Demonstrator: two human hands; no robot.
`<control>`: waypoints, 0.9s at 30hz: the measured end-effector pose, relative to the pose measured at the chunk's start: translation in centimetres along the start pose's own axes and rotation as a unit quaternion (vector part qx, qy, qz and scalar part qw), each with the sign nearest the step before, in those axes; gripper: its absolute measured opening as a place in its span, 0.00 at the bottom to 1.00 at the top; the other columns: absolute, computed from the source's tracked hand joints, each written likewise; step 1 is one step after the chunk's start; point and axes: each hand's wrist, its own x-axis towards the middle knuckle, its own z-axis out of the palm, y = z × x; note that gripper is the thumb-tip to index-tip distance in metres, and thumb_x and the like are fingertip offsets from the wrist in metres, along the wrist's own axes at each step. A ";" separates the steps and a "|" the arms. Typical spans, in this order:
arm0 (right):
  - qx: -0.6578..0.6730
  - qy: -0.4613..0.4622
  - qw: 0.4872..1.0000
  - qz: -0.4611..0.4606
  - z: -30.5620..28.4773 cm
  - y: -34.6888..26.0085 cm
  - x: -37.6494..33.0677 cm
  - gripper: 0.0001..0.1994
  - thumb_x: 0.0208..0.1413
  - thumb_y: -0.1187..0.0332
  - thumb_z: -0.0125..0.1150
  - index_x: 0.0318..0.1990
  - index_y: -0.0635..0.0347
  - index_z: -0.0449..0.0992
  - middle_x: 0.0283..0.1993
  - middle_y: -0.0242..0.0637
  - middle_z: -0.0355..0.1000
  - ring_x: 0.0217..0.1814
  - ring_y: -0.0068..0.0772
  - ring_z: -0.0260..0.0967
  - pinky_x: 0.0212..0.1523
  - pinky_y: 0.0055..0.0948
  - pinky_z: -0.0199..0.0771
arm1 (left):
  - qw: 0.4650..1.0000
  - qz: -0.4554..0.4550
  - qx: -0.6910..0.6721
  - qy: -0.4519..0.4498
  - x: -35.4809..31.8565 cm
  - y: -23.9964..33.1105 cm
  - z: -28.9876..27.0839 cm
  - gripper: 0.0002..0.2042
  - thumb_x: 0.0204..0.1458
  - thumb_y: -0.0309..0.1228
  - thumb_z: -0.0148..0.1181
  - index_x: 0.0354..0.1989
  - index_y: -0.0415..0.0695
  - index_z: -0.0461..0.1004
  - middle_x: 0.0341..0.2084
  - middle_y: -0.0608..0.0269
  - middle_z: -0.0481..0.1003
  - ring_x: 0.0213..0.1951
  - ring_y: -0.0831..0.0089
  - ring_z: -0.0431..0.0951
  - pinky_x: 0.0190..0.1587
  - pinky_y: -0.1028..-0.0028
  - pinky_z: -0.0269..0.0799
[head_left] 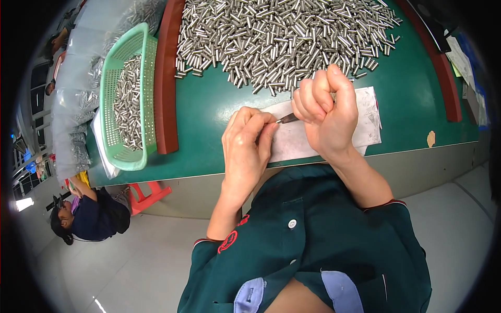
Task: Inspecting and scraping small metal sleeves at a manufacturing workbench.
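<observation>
My left hand (248, 141) pinches a small metal pin (278, 121) between thumb and fingertips. Curled round a slim dark tool (288, 118) with a tapered end, my right hand (330, 112) brings its tip to the pin; they appear to touch. Most of the tool is hidden inside that fist, so its exact kind does not show. Both hands are above a smudged white sheet (368, 117) at the table's near edge. Just beyond it spreads a big heap of short, shiny metal pins (282, 44).
The green tabletop (209, 115) has reddish-brown rails, one left (167, 78) and one right (451, 99). Outside the left rail stands a light green basket (107, 104) of pins, beside clear bags of more (78, 141). A co-worker (99, 214) is at the far left near a red stool (151, 195).
</observation>
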 end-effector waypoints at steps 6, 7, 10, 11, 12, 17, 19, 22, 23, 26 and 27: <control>-0.012 0.001 1.000 0.001 0.1 0.1 0.0 0.21 0.58 0.60 0.30 0.11 0.51 0.50 0.08 0.25 0.44 0.11 0.18 0.34 0.14 0.21 0.38 | 1.000 0.006 0.004 0.002 0.0 0.0 0.0 0.04 0.37 0.20 0.58 0.23 0.38 0.70 0.19 0.59 0.67 0.24 0.62 0.67 0.28 0.69 0.63; -0.014 0.001 1.000 0.000 0.1 0.1 0.0 0.21 0.58 0.60 0.30 0.11 0.51 0.50 0.08 0.25 0.44 0.11 0.18 0.34 0.14 0.21 0.38 | 1.000 0.010 0.009 0.003 0.0 0.0 0.0 0.04 0.36 0.20 0.59 0.23 0.38 0.70 0.19 0.59 0.67 0.24 0.62 0.67 0.28 0.69 0.63; -0.019 0.001 1.000 -0.002 0.3 0.2 0.0 0.21 0.58 0.61 0.30 0.11 0.51 0.49 0.08 0.25 0.44 0.11 0.17 0.34 0.14 0.20 0.38 | 1.000 0.017 0.014 0.006 0.0 0.0 0.1 0.04 0.36 0.20 0.59 0.22 0.38 0.70 0.19 0.60 0.67 0.24 0.62 0.68 0.28 0.69 0.63; -0.027 -0.003 1.000 -0.008 0.4 0.2 0.0 0.21 0.58 0.61 0.30 0.11 0.51 0.49 0.08 0.25 0.44 0.11 0.17 0.34 0.14 0.20 0.38 | 1.000 0.020 0.015 0.008 0.0 0.0 0.1 0.04 0.36 0.20 0.59 0.22 0.38 0.70 0.19 0.60 0.67 0.24 0.62 0.68 0.27 0.69 0.64; -0.034 -0.007 0.999 -0.014 0.5 0.2 0.0 0.21 0.59 0.61 0.30 0.11 0.51 0.49 0.08 0.25 0.44 0.11 0.17 0.34 0.14 0.20 0.38 | 1.000 0.023 0.015 0.009 0.1 0.0 0.1 0.04 0.36 0.20 0.59 0.22 0.38 0.70 0.19 0.60 0.67 0.24 0.62 0.68 0.27 0.69 0.64; -0.087 -0.021 0.995 -0.053 1.3 0.7 -0.4 0.21 0.58 0.64 0.32 0.11 0.53 0.50 0.09 0.25 0.43 0.12 0.17 0.36 0.14 0.20 0.39 | 0.999 0.034 0.011 0.012 0.2 -0.2 0.1 0.05 0.35 0.19 0.59 0.21 0.38 0.70 0.19 0.59 0.67 0.24 0.62 0.68 0.26 0.69 0.64; -0.132 -0.027 0.988 -0.078 1.8 1.0 -0.8 0.21 0.58 0.65 0.33 0.12 0.54 0.50 0.09 0.24 0.43 0.12 0.17 0.37 0.15 0.20 0.39 | 0.999 0.040 0.012 0.014 0.2 -0.2 0.1 0.05 0.35 0.19 0.59 0.21 0.38 0.70 0.19 0.59 0.67 0.24 0.62 0.68 0.26 0.69 0.64; -0.128 -0.027 0.989 -0.072 1.7 1.0 -0.7 0.20 0.58 0.66 0.33 0.12 0.54 0.50 0.10 0.25 0.43 0.12 0.17 0.37 0.15 0.20 0.40 | 0.999 0.047 0.019 0.018 0.2 0.0 0.2 0.05 0.35 0.19 0.59 0.22 0.38 0.70 0.19 0.59 0.66 0.24 0.61 0.67 0.26 0.68 0.64; -0.122 -0.028 0.990 -0.065 1.6 1.0 -0.6 0.20 0.58 0.65 0.33 0.12 0.54 0.50 0.09 0.25 0.43 0.12 0.17 0.37 0.14 0.20 0.40 | 0.998 0.052 0.019 0.016 0.2 0.0 0.2 0.05 0.35 0.19 0.59 0.22 0.38 0.70 0.19 0.59 0.67 0.23 0.62 0.67 0.26 0.69 0.64; -0.081 -0.012 0.995 -0.054 0.9 0.6 0.0 0.21 0.59 0.64 0.31 0.12 0.54 0.50 0.09 0.26 0.44 0.11 0.17 0.36 0.13 0.20 0.38 | 0.999 0.032 -0.027 0.006 0.2 -0.2 -0.3 0.04 0.38 0.20 0.58 0.25 0.37 0.70 0.20 0.60 0.68 0.22 0.67 0.68 0.26 0.72 0.64; -0.083 -0.020 0.995 -0.056 0.8 0.6 0.0 0.21 0.59 0.63 0.31 0.12 0.54 0.50 0.08 0.26 0.44 0.11 0.17 0.35 0.13 0.20 0.38 | 0.997 -0.003 -0.077 -0.001 0.1 -0.2 -0.6 0.04 0.40 0.20 0.57 0.26 0.37 0.70 0.20 0.61 0.69 0.22 0.70 0.68 0.26 0.74 0.64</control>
